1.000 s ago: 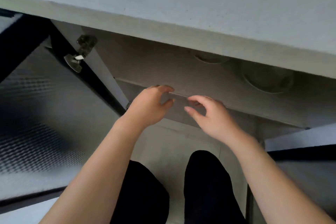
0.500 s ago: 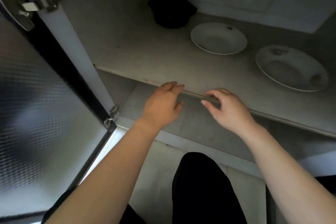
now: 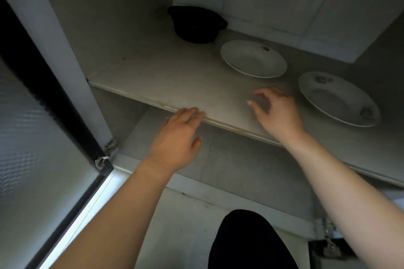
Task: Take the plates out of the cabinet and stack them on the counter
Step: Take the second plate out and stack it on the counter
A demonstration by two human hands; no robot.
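Both hands at the cabinet shelf, neither holding a plate.
The left hand (image 3: 177, 137) lies flat with straight fingers, tips on the front edge of the shelf (image 3: 164, 76). The right hand (image 3: 277, 113) is over the shelf, loosely curled (holding nothing). A floral plate (image 3: 338, 98) sits just right of it, a white plate (image 3: 253, 59) beyond it, and a black pot (image 3: 196, 24) farther back.

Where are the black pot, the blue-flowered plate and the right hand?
black pot (image 3: 196, 27): head view, middle of its body.
blue-flowered plate (image 3: 337, 99): head view, centre of its well.
right hand (image 3: 278, 114): head view, back of the hand.
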